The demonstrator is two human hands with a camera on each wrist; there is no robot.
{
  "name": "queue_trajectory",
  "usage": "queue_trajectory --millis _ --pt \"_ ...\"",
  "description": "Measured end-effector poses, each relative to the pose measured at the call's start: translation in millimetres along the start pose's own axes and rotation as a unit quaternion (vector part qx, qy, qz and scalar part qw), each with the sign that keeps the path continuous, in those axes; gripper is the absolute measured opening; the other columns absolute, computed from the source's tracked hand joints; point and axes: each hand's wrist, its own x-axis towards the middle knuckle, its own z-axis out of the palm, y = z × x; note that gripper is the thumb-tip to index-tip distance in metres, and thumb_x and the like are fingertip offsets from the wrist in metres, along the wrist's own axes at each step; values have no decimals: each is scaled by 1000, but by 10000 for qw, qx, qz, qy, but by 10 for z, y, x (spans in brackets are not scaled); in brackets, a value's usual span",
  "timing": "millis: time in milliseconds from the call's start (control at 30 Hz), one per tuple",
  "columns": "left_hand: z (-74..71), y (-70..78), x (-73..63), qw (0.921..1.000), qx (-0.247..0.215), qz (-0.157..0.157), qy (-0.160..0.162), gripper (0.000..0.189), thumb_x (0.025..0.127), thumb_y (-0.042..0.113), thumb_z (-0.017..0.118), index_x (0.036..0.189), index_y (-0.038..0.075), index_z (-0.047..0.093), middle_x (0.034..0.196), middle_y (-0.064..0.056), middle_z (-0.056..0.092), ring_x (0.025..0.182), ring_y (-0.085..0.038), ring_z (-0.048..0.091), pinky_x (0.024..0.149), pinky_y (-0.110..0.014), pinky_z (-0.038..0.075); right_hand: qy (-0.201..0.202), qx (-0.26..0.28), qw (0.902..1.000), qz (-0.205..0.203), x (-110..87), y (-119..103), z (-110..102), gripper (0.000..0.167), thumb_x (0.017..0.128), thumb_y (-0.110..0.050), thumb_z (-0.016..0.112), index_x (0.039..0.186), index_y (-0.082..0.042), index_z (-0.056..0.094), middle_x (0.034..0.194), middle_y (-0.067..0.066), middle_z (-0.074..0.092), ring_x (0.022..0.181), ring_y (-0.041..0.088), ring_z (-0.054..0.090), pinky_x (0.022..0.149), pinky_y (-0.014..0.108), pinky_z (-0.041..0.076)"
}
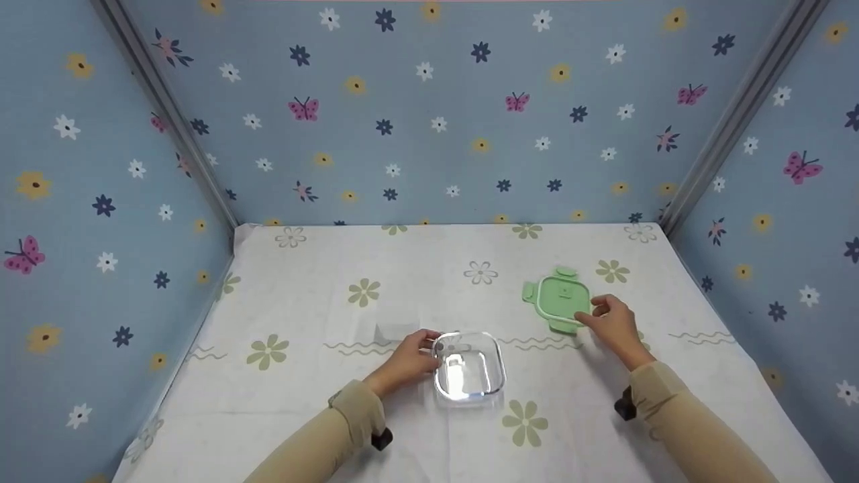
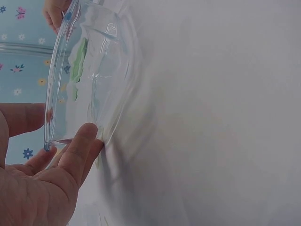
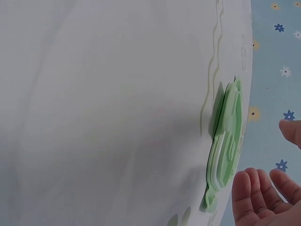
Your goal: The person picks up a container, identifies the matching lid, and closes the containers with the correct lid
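Note:
A clear square glass food container [image 1: 470, 369] stands on the cloth with its open top facing up. My left hand [image 1: 411, 359] grips its left wall, fingers and thumb about the rim. In the left wrist view, the left hand's fingers [image 2: 77, 155] lie against the glass container [image 2: 106, 70]. To the right and farther back lies a green lid [image 1: 562, 300] with side flaps spread out. My right hand [image 1: 612, 329] is at the lid's right edge, fingers loosely bent. In the right wrist view, that hand [image 3: 265, 197] is beside the green lid [image 3: 228, 136], its palm holding nothing.
A white cloth with green flowers [image 1: 282, 402] covers the table. Blue patterned walls [image 1: 429, 134] close off the back and both sides. A faint grey patch [image 1: 396, 332] shows on the cloth behind the left hand.

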Motion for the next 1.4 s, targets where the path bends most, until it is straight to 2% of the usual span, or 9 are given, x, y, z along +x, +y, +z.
queue_trajectory --millis 233,467,700,1133,1400 --pt "-1 17 -16 10000 -81 -44 -31 59 85 -4 68 141 -16 53 132 -35 65 117 -44 71 90 -34 63 -2 74 10000 -31 85 76 -41 63 100 -27 78 145 10 54 133 31 61 120 40 60 97 47 52" --pt "-8 28 -36 9999 -111 -39 -30 60 85 -3 68 142 -16 52 134 -35 64 119 -48 69 91 -36 63 -66 213 9997 108 139 150 -38 71 100 -26 77 152 11 47 145 35 53 132 47 56 106 55 52" --pt "-4 18 -25 9999 -110 75 33 60 84 -4 68 140 -16 54 132 -34 65 117 -47 69 89 -33 62 -167 482 9983 283 185 211 -45 72 102 -27 75 156 9 43 153 35 47 140 49 50 113 58 48" --pt "0 8 -16 9999 82 23 61 60 84 -3 69 141 -16 55 132 -32 66 119 -46 69 98 -42 62 -268 667 9937 855 264 305 -50 77 104 -26 72 162 7 34 165 37 34 151 52 41 122 64 42" --pt "4 -23 -7 10000 -10 27 16 60 83 -3 67 140 -16 54 130 -32 66 113 -40 71 90 -35 63 -311 838 9912 981 301 337 -52 83 103 -25 72 166 7 28 167 38 33 155 53 38 126 63 38"
